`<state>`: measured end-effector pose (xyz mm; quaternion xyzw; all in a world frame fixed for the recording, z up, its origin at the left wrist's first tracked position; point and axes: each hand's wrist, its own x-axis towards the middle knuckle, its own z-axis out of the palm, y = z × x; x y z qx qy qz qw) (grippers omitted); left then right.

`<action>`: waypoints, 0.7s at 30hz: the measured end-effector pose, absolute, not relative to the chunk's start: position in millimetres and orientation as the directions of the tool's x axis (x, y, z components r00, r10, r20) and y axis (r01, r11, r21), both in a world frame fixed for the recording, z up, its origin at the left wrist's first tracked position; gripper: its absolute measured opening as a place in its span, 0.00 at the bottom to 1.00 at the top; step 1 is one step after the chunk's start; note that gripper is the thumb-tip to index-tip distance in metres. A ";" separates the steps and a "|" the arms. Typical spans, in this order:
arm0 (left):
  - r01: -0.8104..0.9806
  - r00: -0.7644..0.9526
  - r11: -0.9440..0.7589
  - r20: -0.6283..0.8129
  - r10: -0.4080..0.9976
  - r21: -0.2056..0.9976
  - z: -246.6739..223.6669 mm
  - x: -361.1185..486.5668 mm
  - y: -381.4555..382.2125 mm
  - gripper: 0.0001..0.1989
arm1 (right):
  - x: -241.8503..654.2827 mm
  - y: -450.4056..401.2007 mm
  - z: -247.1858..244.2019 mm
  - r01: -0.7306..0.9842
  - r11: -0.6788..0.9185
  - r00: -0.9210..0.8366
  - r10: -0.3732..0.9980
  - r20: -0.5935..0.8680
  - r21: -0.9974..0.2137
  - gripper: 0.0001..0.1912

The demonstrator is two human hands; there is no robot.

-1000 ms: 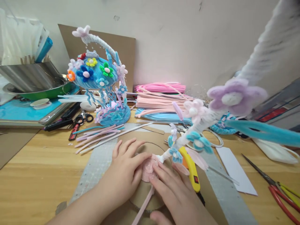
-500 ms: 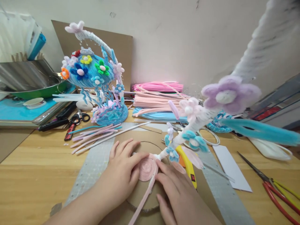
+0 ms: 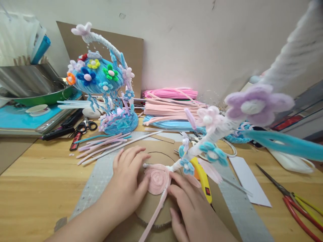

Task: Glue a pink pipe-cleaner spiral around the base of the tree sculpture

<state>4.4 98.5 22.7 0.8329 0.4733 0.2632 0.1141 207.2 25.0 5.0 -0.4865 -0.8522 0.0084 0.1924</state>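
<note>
A flat coil of pale pink pipe cleaner point(image 3: 156, 179) lies on a cardboard piece with a drawn circle point(image 3: 163, 154). Its loose pink end trails toward me. From the coil's upper right edge rises a white wrapped stem point(image 3: 181, 163) bearing blue, pink and purple fuzzy flowers. My left hand point(image 3: 128, 181) is open, fingers spread over the cardboard left of the coil, thumb tip on the coil's left edge. Open too, my right hand point(image 3: 191, 201) rests on the right, its index and middle fingertips against the coil's edge and the loose strip, thumb apart.
A yellow tool point(image 3: 202, 176) lies beyond my right hand, with red-handled scissors point(image 3: 290, 198) farther right. Loose pipe cleaners point(image 3: 103, 148) and black scissors point(image 3: 86, 126) are at the left. Behind stand a blue flowered model point(image 3: 101, 80) and pipe cleaner bundles point(image 3: 171, 106).
My left hand has drawn back slightly leftward, its index finger lifting away from the coil's top, which now shows more. The flowered stem has tilted a little to the right.
</note>
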 end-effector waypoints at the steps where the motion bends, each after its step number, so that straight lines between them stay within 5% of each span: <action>1: 0.713 0.389 -0.517 0.346 0.854 0.473 24.5 3.9 99.1 0.16 | 207.7 24.8 6.2 0.815 0.542 -0.461 0.821 0.336 -0.205 0.23; 7: 0.621 0.243 -0.410 0.333 0.911 0.668 32.2 -3.0 104.2 0.03 | 207.3 23.6 18.7 0.665 0.655 -0.526 0.752 0.397 -0.359 0.09; 13: 0.611 0.152 -0.375 0.362 0.920 0.697 27.3 -12.6 109.1 0.06 | 205.6 21.1 19.3 0.540 0.768 -0.586 0.636 0.502 -0.343 0.20; 17: 0.692 0.109 -0.257 0.255 0.961 0.675 32.5 -17.7 109.2 0.15 | 207.2 18.3 21.9 0.577 0.705 -0.530 0.708 0.467 -0.413 0.18; 21: 0.661 0.237 -0.317 0.211 0.948 0.680 40.4 -18.0 110.4 0.20 | 211.4 15.1 29.7 0.626 0.572 -0.456 0.820 0.347 -0.530 0.16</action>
